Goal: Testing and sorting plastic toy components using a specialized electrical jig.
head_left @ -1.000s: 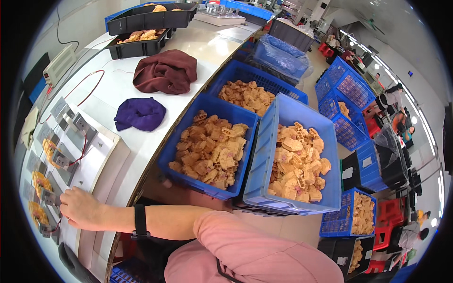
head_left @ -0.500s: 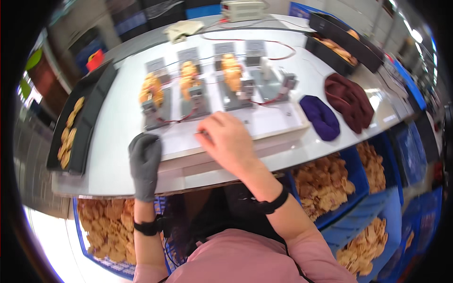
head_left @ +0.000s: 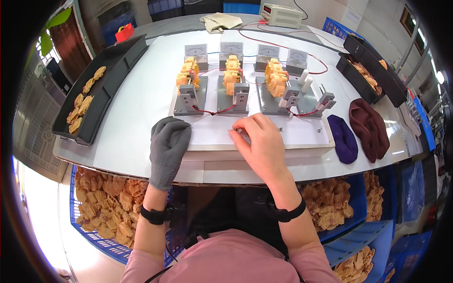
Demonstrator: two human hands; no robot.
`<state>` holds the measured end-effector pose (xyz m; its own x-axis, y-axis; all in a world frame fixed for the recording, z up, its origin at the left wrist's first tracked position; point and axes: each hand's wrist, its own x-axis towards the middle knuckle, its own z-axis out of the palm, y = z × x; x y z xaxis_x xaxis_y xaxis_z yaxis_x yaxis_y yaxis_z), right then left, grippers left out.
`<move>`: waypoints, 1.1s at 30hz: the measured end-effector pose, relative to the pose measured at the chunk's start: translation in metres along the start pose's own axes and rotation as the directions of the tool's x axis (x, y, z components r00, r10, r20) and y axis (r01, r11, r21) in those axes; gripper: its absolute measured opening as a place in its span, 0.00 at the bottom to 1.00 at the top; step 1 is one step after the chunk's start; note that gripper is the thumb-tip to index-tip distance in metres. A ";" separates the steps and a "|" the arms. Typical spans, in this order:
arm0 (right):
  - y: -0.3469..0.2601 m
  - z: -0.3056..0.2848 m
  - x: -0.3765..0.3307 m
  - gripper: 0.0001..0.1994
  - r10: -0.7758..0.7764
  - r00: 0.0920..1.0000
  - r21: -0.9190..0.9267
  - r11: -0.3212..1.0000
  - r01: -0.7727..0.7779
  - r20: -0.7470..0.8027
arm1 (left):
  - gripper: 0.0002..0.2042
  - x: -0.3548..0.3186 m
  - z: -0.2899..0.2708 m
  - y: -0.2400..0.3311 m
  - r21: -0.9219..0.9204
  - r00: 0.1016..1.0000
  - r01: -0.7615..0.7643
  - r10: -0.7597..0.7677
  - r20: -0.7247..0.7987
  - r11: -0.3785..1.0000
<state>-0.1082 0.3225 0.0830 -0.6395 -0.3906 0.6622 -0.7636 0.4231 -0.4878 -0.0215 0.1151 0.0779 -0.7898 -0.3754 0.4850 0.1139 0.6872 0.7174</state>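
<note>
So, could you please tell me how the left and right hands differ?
The left hand wears a grey glove; the right hand is bare. The left hand is by the left front corner of the white base; the right hand is near the middle of its front edge. Both have black wristbands.

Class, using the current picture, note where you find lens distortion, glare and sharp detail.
Head view: the near edge of the table bows with fisheye distortion; head view: the floor at lower left is washed out to white, and glare shows beside the maroon cloth; head view: the gloved left hand and bare right hand look fairly sharp.
</note>
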 end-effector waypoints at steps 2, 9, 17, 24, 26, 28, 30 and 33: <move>0.000 0.000 0.000 0.06 -0.008 1.000 -0.002 1.000 0.008 -0.005 | 0.06 0.000 0.001 0.000 -0.006 1.000 0.007 -0.007 -0.023 1.000; 0.000 -0.001 0.001 0.05 0.026 0.999 0.030 0.999 -0.027 0.024 | 0.06 0.001 0.000 0.001 0.002 1.000 0.010 -0.010 -0.030 1.000; 0.001 -0.005 0.002 0.03 0.025 0.997 0.068 0.997 -0.030 0.066 | 0.07 0.000 -0.001 0.003 0.018 1.000 0.000 0.000 -0.028 1.000; 0.002 -0.004 0.004 0.03 0.014 0.998 0.034 0.999 -0.016 0.057 | 0.07 0.001 0.000 0.006 0.049 1.000 0.011 -0.010 -0.020 0.999; 0.002 -0.004 0.004 0.03 0.019 0.998 0.022 1.000 -0.020 0.065 | 0.07 0.001 0.000 0.006 0.056 0.999 0.031 -0.030 -0.015 0.998; 0.001 -0.004 0.005 0.03 0.013 0.998 0.008 1.000 -0.014 0.062 | 0.07 0.002 0.000 0.007 0.029 0.999 0.038 -0.037 -0.024 0.999; 0.000 -0.003 0.004 0.03 0.014 0.998 -0.001 1.000 -0.014 0.058 | 0.07 0.001 0.000 0.007 0.032 0.999 0.038 -0.038 -0.028 0.999; -0.001 -0.003 0.004 0.03 0.010 0.999 -0.009 1.000 -0.010 0.043 | 0.06 0.002 0.000 0.007 0.046 0.999 0.034 -0.032 -0.035 0.998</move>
<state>-0.1101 0.3230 0.0878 -0.6503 -0.4215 0.6320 -0.7567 0.4339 -0.4891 -0.0220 0.1193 0.0836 -0.7718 -0.4184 0.4788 0.0596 0.7020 0.7096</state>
